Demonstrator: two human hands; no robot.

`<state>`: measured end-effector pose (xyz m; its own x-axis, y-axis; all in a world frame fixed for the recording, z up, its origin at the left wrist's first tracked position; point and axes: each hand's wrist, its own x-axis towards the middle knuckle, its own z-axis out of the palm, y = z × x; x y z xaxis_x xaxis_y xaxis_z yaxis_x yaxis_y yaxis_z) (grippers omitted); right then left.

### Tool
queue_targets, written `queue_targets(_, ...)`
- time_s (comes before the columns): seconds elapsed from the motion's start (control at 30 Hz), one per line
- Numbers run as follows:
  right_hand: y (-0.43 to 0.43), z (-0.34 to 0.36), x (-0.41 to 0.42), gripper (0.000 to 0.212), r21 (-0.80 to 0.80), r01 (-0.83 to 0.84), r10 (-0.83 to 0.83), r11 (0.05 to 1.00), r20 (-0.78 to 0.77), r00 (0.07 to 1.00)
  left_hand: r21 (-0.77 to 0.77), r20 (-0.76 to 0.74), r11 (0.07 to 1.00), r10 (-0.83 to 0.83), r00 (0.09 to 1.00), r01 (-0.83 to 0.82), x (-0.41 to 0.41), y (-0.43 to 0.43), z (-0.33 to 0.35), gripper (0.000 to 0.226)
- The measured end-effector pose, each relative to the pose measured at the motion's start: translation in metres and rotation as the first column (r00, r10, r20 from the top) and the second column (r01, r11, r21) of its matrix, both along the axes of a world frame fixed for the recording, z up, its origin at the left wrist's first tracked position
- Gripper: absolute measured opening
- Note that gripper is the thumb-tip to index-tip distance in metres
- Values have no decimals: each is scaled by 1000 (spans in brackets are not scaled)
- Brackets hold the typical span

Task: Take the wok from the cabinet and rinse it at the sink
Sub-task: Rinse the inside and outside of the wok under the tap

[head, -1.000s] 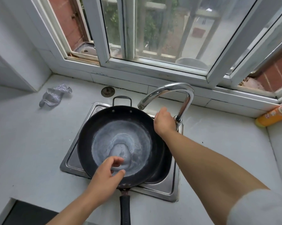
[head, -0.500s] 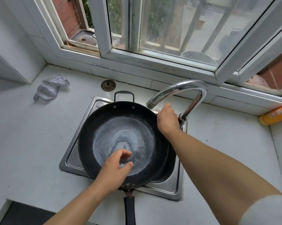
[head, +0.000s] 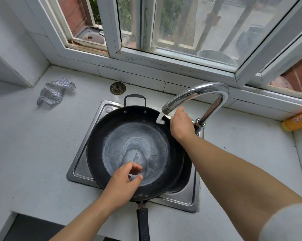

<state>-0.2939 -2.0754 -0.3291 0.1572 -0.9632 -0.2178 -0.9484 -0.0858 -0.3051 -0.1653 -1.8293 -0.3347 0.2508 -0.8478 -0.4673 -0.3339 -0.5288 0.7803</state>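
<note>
wok (head: 129,136) lay across the sink (head: 80,164), long handle (head: 143,223) pointing back at the person, loop handle (head: 135,98) on the far side. left hand (head: 124,181) was nearer: inside the near wall, fingers loosely curled, thumb apart, holding nothing, just above a shallow pool (head: 136,159) at the bowl's low point. right hand (head: 181,124) sat at the tap (head: 207,89) base beside the far-right rim; fingers hidden, grip could not be told. stream (head: 160,119) struck that rim. whitish film coated the bowl.
</note>
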Motion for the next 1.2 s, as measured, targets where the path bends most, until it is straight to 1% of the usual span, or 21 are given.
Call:
queue_targets(0.33,4,3,-3,4,18,19,-21,1000,68,997,-22,-9,999,25,1000,-25,0,4,3,11)
queue_targets(0.4,8,9,-4,17,37,65,-69,997,107,992,-26,-17,999,39,999,-40,1,6,3,11)
queue_targets(0.47,15,19,-8,30,55,127,-135,990,188,973,-34,-22,998,54,998,-55,2,8,4,11)
queue_targets(0.53,34,32,-18,31,67,158,-170,985,246,954,-50,-20,996,74,997,-75,4,12,6,11)
queue_targets(0.6,68,37,-35,23,94,145,-164,985,245,956,-78,1,993,93,996,-93,5,20,10,13)
queue_targets(0.63,92,37,-44,22,128,132,-160,983,236,959,-91,15,991,99,995,-97,5,24,12,14)
queue_targets(0.7,145,32,-61,24,255,90,-141,963,187,972,-106,32,990,92,995,-88,5,35,17,16)
queue_targets(0.8,216,23,-76,35,501,41,-119,864,125,985,-127,82,992,37,996,-26,3,49,22,17)
queue_targets(0.9,261,17,-76,52,702,73,-267,708,170,949,-169,108,986,32,994,-14,-2,59,26,19)
queue_targets(0.97,280,14,-71,59,828,67,-370,557,175,913,-192,88,981,37,995,-19,-3,66,29,21)
queue_targets(1.0,287,12,-68,57,878,51,-436,475,185,881,-200,80,980,31,996,-15,-3,70,30,21)
queue_targets(1.03,293,12,-65,50,921,17,-525,388,206,826,-204,72,979,19,997,-4,-2,73,31,21)
queue_targets(1.07,298,13,-61,38,953,-35,-624,300,224,749,-209,63,978,3,998,10,0,76,32,21)
queue_targets(1.1,302,16,-58,27,966,-83,-703,245,236,671,-216,56,976,-17,998,28,3,79,33,20)
queue_targets(1.13,306,18,-54,19,968,-96,-748,232,241,619,-220,49,974,-38,998,48,8,81,33,20)
queue_targets(1.17,311,21,-49,15,964,-85,-762,253,253,596,-221,40,973,-58,998,65,14,83,34,20)
queue_targets(1.2,315,22,-44,15,952,-52,-756,301,271,595,-216,34,973,-79,996,84,21,86,34,20)
